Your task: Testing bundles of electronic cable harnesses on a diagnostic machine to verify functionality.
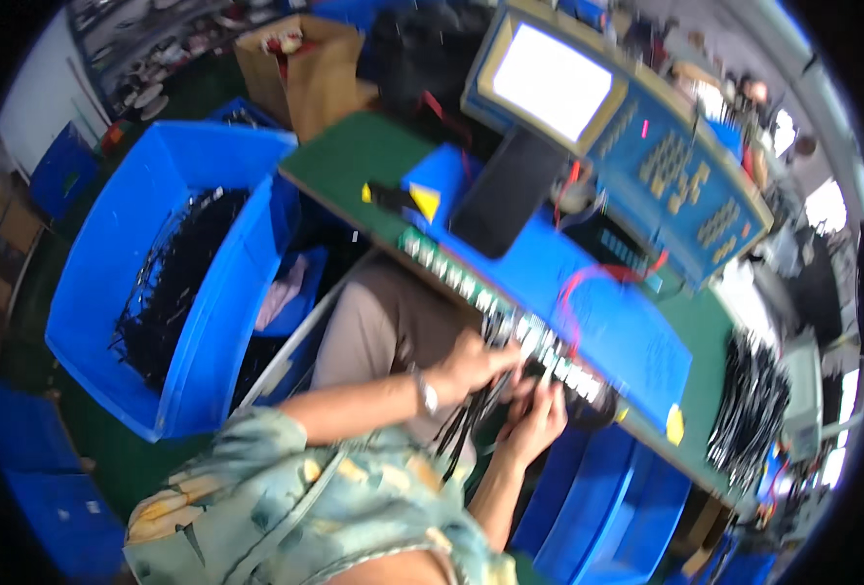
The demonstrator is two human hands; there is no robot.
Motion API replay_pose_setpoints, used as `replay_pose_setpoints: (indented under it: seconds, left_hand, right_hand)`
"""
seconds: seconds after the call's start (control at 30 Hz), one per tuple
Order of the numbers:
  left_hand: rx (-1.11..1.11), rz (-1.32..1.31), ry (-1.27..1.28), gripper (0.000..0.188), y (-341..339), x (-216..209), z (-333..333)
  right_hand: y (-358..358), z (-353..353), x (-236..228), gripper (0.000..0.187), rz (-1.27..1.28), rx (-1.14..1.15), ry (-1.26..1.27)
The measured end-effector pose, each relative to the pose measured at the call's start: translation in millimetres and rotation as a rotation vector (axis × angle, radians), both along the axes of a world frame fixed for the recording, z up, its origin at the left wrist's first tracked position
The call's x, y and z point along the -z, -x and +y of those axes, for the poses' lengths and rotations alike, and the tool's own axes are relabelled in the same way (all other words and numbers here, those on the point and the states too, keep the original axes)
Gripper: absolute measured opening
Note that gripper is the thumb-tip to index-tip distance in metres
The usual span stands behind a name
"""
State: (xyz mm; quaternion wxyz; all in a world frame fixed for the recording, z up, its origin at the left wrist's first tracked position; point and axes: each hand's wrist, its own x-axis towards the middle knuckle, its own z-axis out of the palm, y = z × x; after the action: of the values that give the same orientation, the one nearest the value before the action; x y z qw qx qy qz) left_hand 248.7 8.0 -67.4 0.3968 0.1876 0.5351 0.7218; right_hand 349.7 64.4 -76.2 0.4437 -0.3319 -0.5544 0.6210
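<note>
At the table's near edge, my left hand (478, 364) is closed around a bundle of black cables (464, 421), whose loose ends hang over my lap. My right hand (539, 421) is just to the right, its fingers pinched at the row of sockets; what they hold is too small and blurred to make out. Both hands touch or nearly touch a long strip of pale connectors (451, 277) along the edge of a blue mat (607, 327). A red wire (570, 292) loops over the mat behind them.
Behind the mat stands a blue test instrument (671, 161) with a lit screen, and a dark flat panel (508, 192) leans before it. A blue bin (173, 390) of black cables is at left. Coiled black cables (748, 409) lie at right; blue trays (597, 507) sit below the edge.
</note>
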Motion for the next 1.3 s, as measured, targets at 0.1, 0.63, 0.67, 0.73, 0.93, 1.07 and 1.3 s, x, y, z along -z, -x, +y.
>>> replay_pose_setpoints:
  seconds: [0.1,0.63,0.67,0.73,0.93,1.07,1.3]
  left_hand:
    - [-0.019,-0.037,-0.016,0.013,4.6,-5.4,4.2]
    - [0.021,-0.088,-0.057,0.01,0.7,-3.5,4.4]
    - [0.022,-0.093,-0.064,0.01,2.7,-3.0,5.4]
    - [0.032,-0.066,-0.059,0.011,9.0,-3.1,8.0]
    - [0.002,0.029,0.051,0.014,8.0,-11.7,2.0]
    - [0.01,-0.102,-0.051,0.011,-1.8,2.0,6.2]
    - [0.048,-0.102,-0.108,0.014,2.3,0.9,-1.8]
  right_hand:
    - [4.0,0.1,-5.6,0.024,0.053,0.01,0.069]
    - [0.8,6.6,0.3,0.021,0.163,0.006,0.119]
    - [2.3,8.1,2.5,0.02,0.172,0.001,0.135]
    - [8.9,12.3,3.0,0.02,0.185,-0.01,0.152]
    - [18.3,10.3,-9.9,0.014,0.172,0.054,0.203]
    - [2.5,10.8,4.3,0.018,0.111,0.053,0.165]
    - [7.3,5.4,0.4,0.024,0.22,0.039,0.2]
